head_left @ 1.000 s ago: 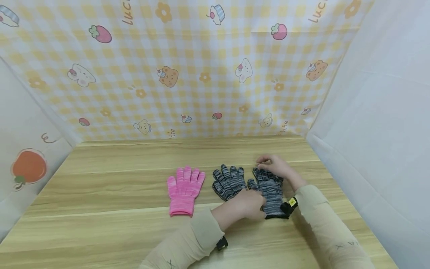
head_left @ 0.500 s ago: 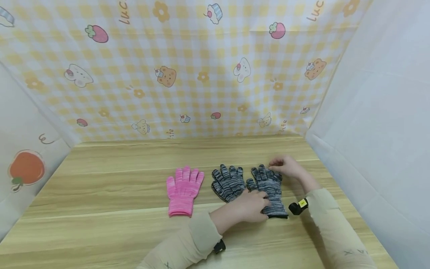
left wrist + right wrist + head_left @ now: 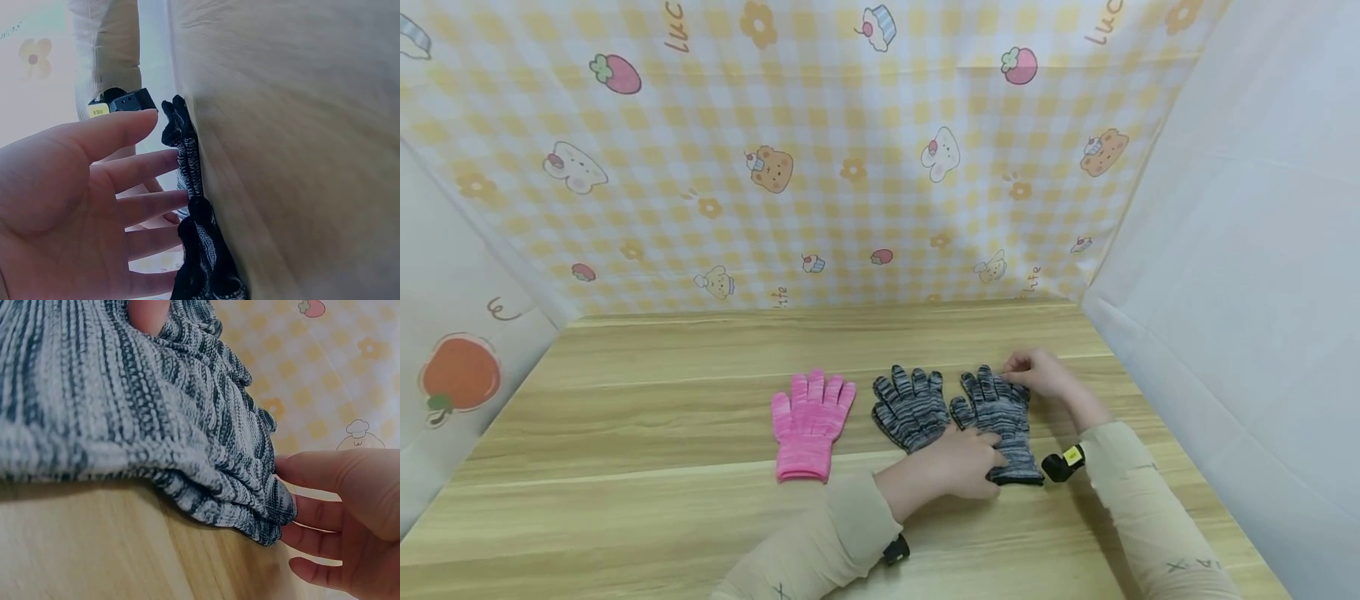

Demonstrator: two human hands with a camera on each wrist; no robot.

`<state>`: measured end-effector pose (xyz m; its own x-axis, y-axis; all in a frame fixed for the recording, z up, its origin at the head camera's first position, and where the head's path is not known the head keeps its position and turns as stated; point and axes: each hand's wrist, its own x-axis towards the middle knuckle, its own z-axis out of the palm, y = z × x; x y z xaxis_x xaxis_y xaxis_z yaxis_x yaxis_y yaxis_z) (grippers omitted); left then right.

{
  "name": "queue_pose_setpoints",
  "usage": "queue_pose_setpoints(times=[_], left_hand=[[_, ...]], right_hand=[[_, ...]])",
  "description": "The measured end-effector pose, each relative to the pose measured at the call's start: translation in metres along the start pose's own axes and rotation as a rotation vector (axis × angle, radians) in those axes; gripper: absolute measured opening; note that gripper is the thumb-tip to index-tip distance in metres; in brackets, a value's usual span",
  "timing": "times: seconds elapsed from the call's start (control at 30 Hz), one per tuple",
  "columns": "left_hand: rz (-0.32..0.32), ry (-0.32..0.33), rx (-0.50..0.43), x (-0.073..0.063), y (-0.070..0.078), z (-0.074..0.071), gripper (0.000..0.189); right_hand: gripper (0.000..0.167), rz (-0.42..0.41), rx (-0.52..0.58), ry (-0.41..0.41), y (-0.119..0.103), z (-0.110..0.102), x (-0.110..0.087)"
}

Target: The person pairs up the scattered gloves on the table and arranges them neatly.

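Note:
A pair of grey-and-black knit gloves lies on the table, fingers facing the back wall. My left hand [image 3: 962, 462] lies over the lower part of the right-hand grey glove [image 3: 1009, 417], its fingers extended and touching the knit. The left-hand grey glove [image 3: 913, 408] is partly covered by that same hand and wrist. At the outer fingertips of the right-hand grey glove, my right hand [image 3: 1037, 372] pinches the fabric between thumb and fingers; the right wrist view shows the thumb [image 3: 312, 467] at the glove's edge. In the left wrist view the gloves' black cuffs [image 3: 203, 250] are seen edge-on.
A pink knit glove [image 3: 808, 429] lies flat to the left of the grey pair. The wooden table [image 3: 625, 425] runs back to a yellow checked cloth [image 3: 820, 225], with white cloth sides [image 3: 1240, 275] left and right.
My right hand has shifted right, from over the glove's fingertips to its outer edge, uncovering the middle ones. My left hand has moved slightly right and down across the glove.

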<state>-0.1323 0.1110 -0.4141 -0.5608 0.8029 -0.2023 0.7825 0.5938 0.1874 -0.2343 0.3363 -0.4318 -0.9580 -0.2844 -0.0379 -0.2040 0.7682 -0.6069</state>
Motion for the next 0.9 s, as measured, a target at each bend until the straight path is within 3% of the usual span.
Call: queue_pose_setpoints(times=[0.1,0.3,0.53,0.73,0.9], left_hand=[[-0.004,-0.008,-0.007,-0.0002,0.0001,-0.0013,0.045],[-0.008,-0.017,-0.017,-0.0004,0.0006,-0.0026,0.044],[-0.019,-0.024,-0.032,-0.0020,0.0023,-0.0053,0.044],[-0.028,-0.031,-0.044,-0.0028,0.0034,-0.0063,0.044],[-0.032,-0.045,-0.040,-0.0023,0.0042,-0.0054,0.044]], right_hand=[[0.008,-0.017,0.003,-0.002,-0.0010,-0.0010,-0.0002],[0.013,0.034,0.006,-0.022,-0.0040,0.0022,0.0016],[0.006,-0.011,0.021,0.002,-0.0054,0.0009,-0.0004],[0.007,0.009,0.014,-0.018,-0.0086,-0.0001,-0.0004],[0.007,0.040,0.068,0.030,-0.0056,0.0037,0.0026]])
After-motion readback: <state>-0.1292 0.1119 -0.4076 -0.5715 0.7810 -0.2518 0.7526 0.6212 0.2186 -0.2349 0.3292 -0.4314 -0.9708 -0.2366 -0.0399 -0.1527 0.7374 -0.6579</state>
